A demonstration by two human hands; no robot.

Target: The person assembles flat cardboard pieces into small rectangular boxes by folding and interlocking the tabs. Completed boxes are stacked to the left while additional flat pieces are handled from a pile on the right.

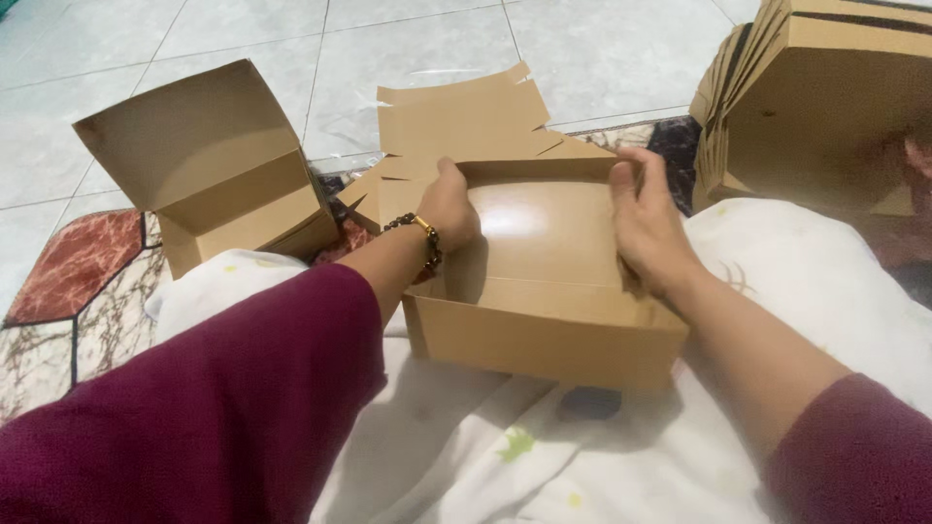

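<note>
A brown cardboard box (544, 335) rests on a white patterned cloth (485, 446) over my lap, half folded, with a shiny inner floor. My left hand (449, 206), a dark bead bracelet on its wrist, presses the box's left side wall at the far corner. My right hand (646, 221) grips the right side wall near the far corner. The box's lid flap (466, 116) with cut tabs lies flat beyond the far wall. Both sleeves are maroon.
A finished brown box (209, 165) with its lid up stands at the left on a patterned mat (73, 262). A stack of flat cardboard blanks (825, 107) leans at the upper right. Pale floor tiles (408, 49) lie beyond.
</note>
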